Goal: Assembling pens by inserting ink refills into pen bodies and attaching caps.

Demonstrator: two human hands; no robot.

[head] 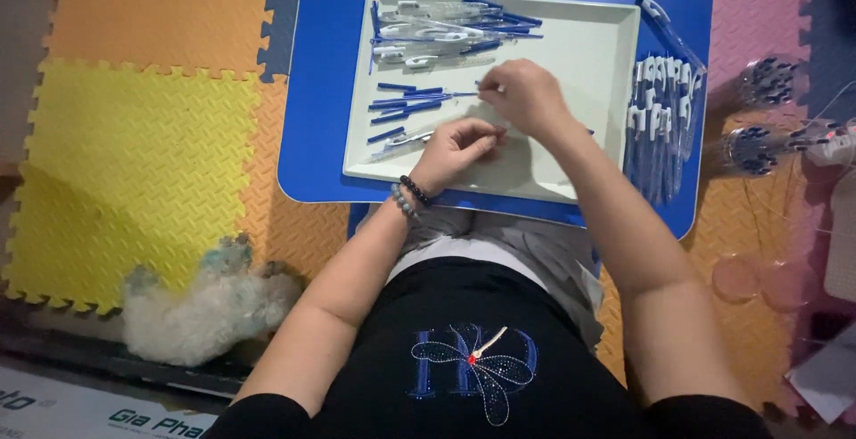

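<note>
- a thin pen part [496, 133] sits pinched between both hands over the middle of the pale tray [615, 65]; it is too small and too hidden by fingers to say which part it is.
- its long axis seems to run left to right, roughly level with the tray's near edge; which end points which way i cannot tell.
- the left hand [459, 149], with a bead bracelet at the wrist, has its fingertips closed tight on the part's left end.
- the right hand [526, 96] curls over from the far side, fingers drawn together in a pinch; what it grips beyond the shared part is not visible.
- judged from this, the step in hand is fitting 2 small pen pieces together; the next move would call for keeping both ends in line and pressing gently along the axis.
- just left of the hands lie loose blue refills [410, 105], and farther away a heap of clear barrels [446, 33].
- a row of finished blue-and-white pens [660, 123] lies right of the tray on the blue lap desk [316, 91].
- foam mats [134, 154] surround it; a fluffy white toy [205, 305] lies near left.
</note>
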